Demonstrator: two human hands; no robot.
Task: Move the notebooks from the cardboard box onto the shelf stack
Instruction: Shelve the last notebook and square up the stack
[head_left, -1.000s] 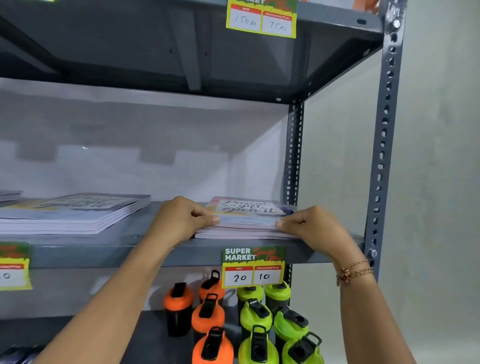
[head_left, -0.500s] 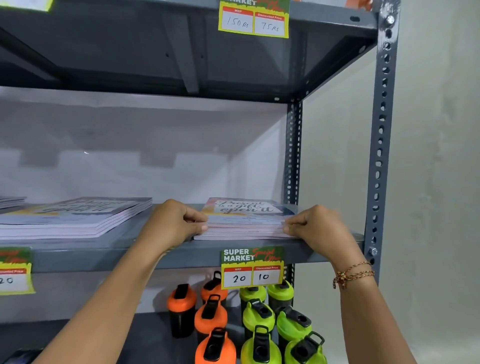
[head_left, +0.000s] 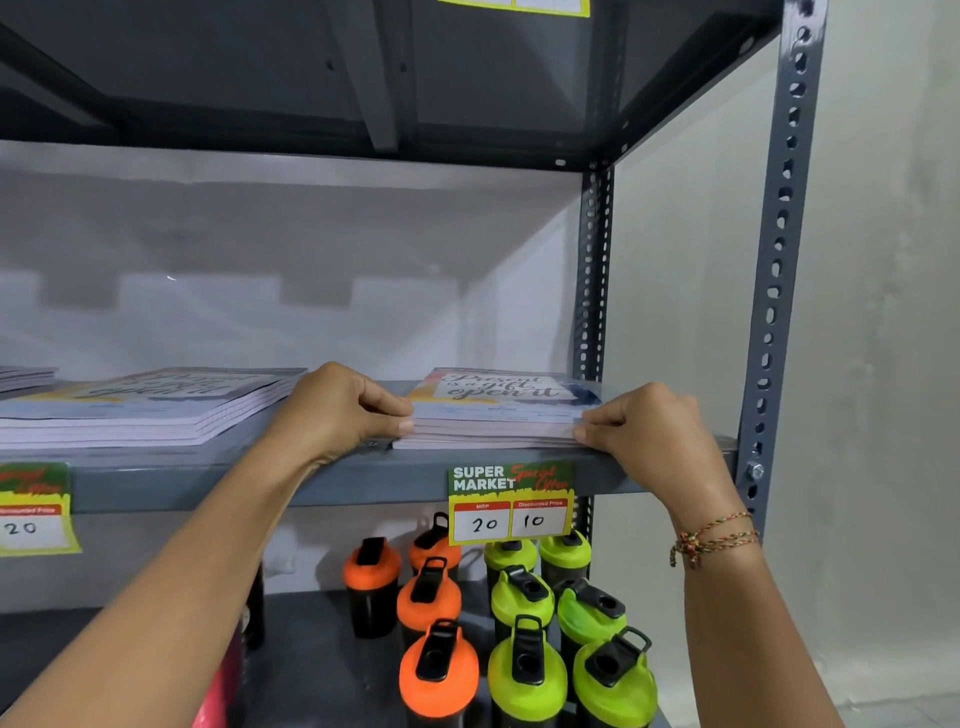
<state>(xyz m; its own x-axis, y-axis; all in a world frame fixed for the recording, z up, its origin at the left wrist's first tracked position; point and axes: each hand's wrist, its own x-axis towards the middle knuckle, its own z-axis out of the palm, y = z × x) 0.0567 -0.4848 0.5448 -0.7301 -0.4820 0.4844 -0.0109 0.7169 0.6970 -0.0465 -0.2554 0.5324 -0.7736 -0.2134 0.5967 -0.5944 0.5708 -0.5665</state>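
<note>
A small stack of notebooks (head_left: 498, 410) with a lettered pastel cover lies flat on the grey metal shelf (head_left: 332, 480), near its right end. My left hand (head_left: 337, 410) presses its fingertips against the stack's left edge. My right hand (head_left: 644, 431) pinches the stack's right front corner. A taller stack of the same notebooks (head_left: 150, 410) lies to the left on the same shelf. The cardboard box is not in view.
A price label (head_left: 511, 501) marked 20 and 10 hangs on the shelf's front edge, another label (head_left: 31, 506) at far left. Orange bottles (head_left: 434, 670) and green bottles (head_left: 524, 670) crowd the lower shelf. A perforated upright post (head_left: 779, 260) stands at right.
Both hands stay on the right-hand stack, shifting slightly along its edges as they square it. The stack remains in the same spot on the shelf.
</note>
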